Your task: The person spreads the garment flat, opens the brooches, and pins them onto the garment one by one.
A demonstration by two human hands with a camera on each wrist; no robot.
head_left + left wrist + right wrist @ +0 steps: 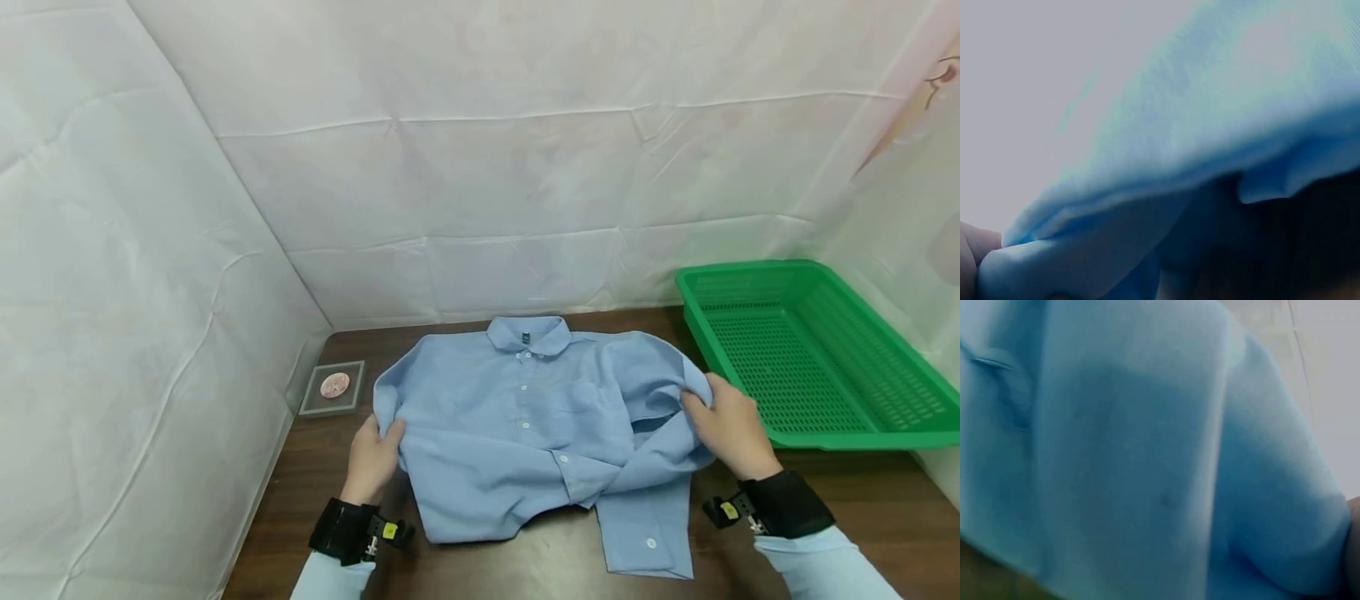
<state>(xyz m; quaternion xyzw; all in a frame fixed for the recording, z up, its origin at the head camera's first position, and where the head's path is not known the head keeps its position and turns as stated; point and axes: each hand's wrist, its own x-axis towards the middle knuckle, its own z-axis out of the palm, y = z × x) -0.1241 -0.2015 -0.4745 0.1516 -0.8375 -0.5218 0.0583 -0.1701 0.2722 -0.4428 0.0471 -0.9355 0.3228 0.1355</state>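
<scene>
A light blue button-up shirt [480,400] lies front up on the table, its collar toward the back wall. One sleeve crosses the lower front, and a cuff hangs out below the hem on the right. My left hand [372,458] pinches the shirt's left edge between thumb and fingers. At the opposite edge, my right hand [731,425] grips the sleeve fabric near the shoulder. Blue cloth fills much of both wrist views, with only a sliver of left hand [972,256] and right hand [1354,544] at the frame edges. The fingers under the cloth are hidden.
On the right stands a green plastic basket [847,440] with perforated sides, close to my right hand. A small clear square dish [318,407] holding a pink round piece sits at the left. White sheeting [487,183] covers the walls behind the brown table [315,467].
</scene>
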